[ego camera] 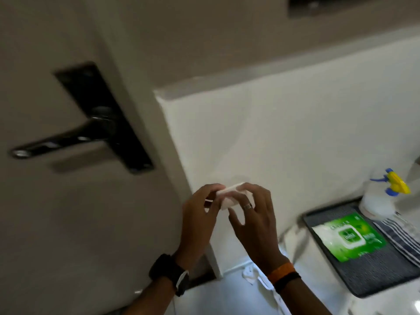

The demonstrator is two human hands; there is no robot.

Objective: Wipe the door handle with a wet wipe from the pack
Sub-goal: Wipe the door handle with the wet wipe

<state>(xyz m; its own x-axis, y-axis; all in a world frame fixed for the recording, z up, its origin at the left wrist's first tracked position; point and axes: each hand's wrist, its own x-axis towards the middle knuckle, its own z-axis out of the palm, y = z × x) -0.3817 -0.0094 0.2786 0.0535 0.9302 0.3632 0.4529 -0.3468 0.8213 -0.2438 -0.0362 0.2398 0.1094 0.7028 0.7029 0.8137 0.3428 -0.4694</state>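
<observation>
A black lever door handle (66,138) on a long black plate sits on the pale door at the left. Both hands are raised in front of the white wall, right of the door's edge. A folded white wet wipe (228,197) is pinched between my left hand (200,214) and my right hand (254,214), each gripping one end. The green wipe pack (351,237) lies flat on a dark tray at the lower right, well away from the hands. The handle is up and to the left of the wipe, untouched.
The dark tray (372,276) rests on a white counter. On it stand a clear spray bottle (381,198) with a yellow and blue trigger, and a striped cloth (402,237). A crumpled white piece (250,275) lies on the counter below my wrists.
</observation>
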